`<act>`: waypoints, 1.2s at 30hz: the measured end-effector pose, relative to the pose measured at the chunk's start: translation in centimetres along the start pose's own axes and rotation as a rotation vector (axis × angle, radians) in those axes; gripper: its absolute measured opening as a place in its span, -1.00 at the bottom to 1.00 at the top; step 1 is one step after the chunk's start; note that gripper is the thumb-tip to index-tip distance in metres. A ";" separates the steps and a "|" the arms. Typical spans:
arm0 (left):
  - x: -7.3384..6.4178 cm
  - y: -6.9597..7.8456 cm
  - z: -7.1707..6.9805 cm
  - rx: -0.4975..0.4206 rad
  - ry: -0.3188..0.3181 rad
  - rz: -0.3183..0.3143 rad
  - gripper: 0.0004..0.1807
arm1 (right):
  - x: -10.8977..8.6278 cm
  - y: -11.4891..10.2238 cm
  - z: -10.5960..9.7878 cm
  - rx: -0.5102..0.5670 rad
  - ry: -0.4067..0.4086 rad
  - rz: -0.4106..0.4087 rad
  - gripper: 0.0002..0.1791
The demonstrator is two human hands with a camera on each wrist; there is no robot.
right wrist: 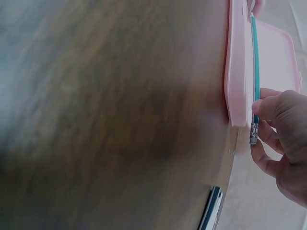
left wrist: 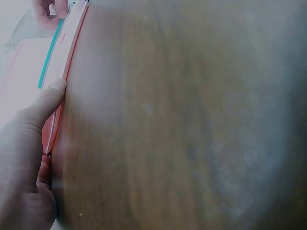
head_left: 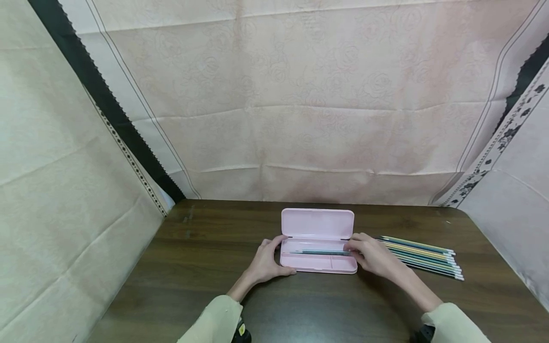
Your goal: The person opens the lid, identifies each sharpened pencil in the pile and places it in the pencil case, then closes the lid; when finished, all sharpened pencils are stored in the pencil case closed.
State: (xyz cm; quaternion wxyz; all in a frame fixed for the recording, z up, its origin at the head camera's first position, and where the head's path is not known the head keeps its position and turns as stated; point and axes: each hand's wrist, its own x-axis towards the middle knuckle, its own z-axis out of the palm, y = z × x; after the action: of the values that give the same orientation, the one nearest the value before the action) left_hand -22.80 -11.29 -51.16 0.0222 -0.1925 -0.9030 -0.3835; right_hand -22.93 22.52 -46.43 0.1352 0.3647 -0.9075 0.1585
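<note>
A pink pencil case (head_left: pixel 317 223) lies with its lid raised on the brown table. My left hand (head_left: pixel 267 262) grips its left end, the thumb (left wrist: pixel 50 98) along the front edge and the fingers toward the back. Over the tray's right part, my right hand (head_left: pixel 376 255) pinches a teal pencil (right wrist: pixel 255 62) near its metal-banded end. That pencil lies lengthwise over the tray, its other end toward my left hand. Whether other pencils lie beneath it I cannot tell.
Right of the case several pencils (head_left: pixel 429 255) lie side by side, their pale ends pointing right. The wooden table top (head_left: pixel 206 281) reaches back to a pale patterned cloth (head_left: pixel 317 143), which also hangs at both sides.
</note>
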 end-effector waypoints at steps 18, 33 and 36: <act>0.0 0.1 0.0 0.002 -0.004 -0.007 0.00 | 1.7 -1.0 1.0 0.042 0.009 -0.052 -0.72; 0.0 0.2 -0.1 0.007 0.001 -0.001 0.00 | 1.9 -1.3 1.8 0.090 -0.028 -0.023 -0.74; 0.0 0.2 -0.1 0.000 -0.002 -0.005 0.01 | 1.7 -1.2 1.5 0.100 -0.012 -0.004 -0.74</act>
State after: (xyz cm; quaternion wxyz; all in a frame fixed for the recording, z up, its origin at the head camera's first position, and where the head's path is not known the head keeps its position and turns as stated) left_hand -22.75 -11.26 -50.97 0.0202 -0.1907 -0.9035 -0.3834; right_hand -23.51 20.09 -46.95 0.1116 0.3739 -0.8984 0.2013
